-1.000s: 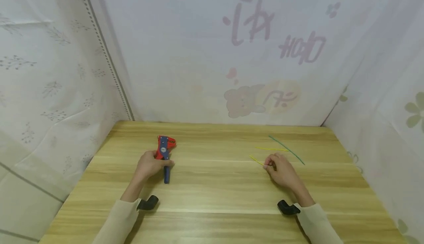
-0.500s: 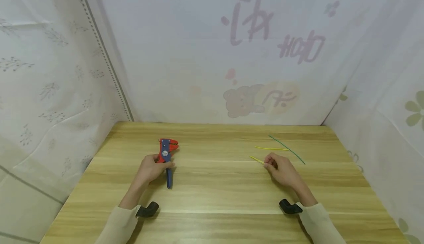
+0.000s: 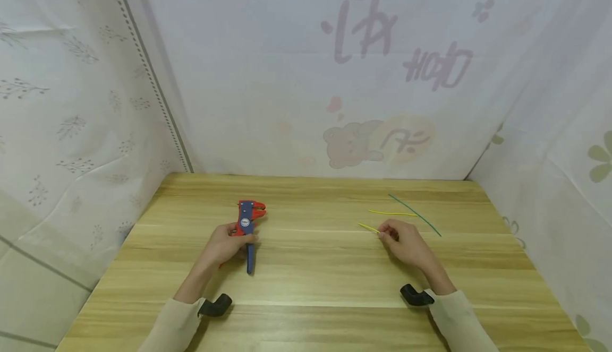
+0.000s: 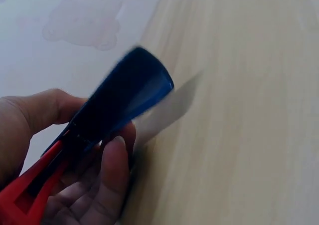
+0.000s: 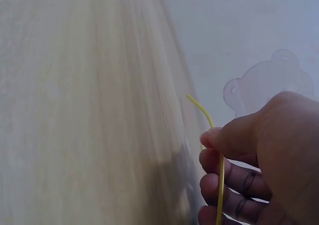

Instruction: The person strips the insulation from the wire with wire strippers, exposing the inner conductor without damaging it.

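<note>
The red-and-blue wire stripper [image 3: 246,222] was over the left half of the table [image 3: 306,272], its head toward the far edge; the left hand [image 3: 223,245] had its grip curled around it, thumb across the blue handle. Nearer the right edge, the right hand [image 3: 406,243] had its grip pressed together, pinching a yellow wire [image 3: 368,228] between thumb and forefinger. Just beyond, toward the far edge, lay a second yellow wire [image 3: 392,213] and a slanting green wire [image 3: 406,206].

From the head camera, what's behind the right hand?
Just beyond the right hand, a loose yellow wire and a green wire lie on the tabletop. The hand hides part of its pinched yellow wire and the tabletop directly behind it.
</note>
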The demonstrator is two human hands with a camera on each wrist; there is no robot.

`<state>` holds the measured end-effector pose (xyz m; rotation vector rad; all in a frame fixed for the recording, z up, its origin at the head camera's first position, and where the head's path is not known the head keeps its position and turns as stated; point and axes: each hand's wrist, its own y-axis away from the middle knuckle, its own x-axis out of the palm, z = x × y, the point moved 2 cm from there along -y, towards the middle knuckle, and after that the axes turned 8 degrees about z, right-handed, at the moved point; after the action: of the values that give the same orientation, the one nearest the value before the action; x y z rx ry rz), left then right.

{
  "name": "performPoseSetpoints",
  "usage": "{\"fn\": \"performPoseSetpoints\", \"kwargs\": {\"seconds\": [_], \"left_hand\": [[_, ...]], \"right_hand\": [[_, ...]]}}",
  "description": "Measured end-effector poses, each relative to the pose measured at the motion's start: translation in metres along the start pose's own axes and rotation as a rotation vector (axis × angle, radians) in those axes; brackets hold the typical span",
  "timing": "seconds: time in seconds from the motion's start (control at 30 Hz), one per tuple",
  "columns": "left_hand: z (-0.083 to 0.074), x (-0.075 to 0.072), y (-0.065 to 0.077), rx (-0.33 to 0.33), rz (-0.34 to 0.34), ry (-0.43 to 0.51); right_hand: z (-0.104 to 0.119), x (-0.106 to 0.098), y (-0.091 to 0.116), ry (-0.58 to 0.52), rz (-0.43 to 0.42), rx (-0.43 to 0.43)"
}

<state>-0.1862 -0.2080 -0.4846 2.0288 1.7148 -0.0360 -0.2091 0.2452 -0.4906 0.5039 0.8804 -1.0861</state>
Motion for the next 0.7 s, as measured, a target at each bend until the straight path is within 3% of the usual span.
{"fn": "performPoseSetpoints", "kwargs": {"seconds": [0.17, 0.33, 0.5, 0.7], "left_hand": [[-0.002, 0.005, 0.000, 0.073, 0.056, 0.089], [-0.002, 0.011, -0.002, 0.132, 0.193, 0.250], [0.003, 0.016, -0.005, 0.182, 0.312, 0.311], [0.004, 0.026, -0.008, 0.207, 0.378, 0.406]], "right_hand": [[0.003, 0.000, -0.003, -0.008, -0.016, -0.017], [0.006, -0.001, -0.005, -0.024, -0.029, -0.051], [0.009, -0.001, -0.007, -0.043, -0.006, -0.040], [0.012, -0.001, -0.010, -0.053, 0.008, -0.028]]}}
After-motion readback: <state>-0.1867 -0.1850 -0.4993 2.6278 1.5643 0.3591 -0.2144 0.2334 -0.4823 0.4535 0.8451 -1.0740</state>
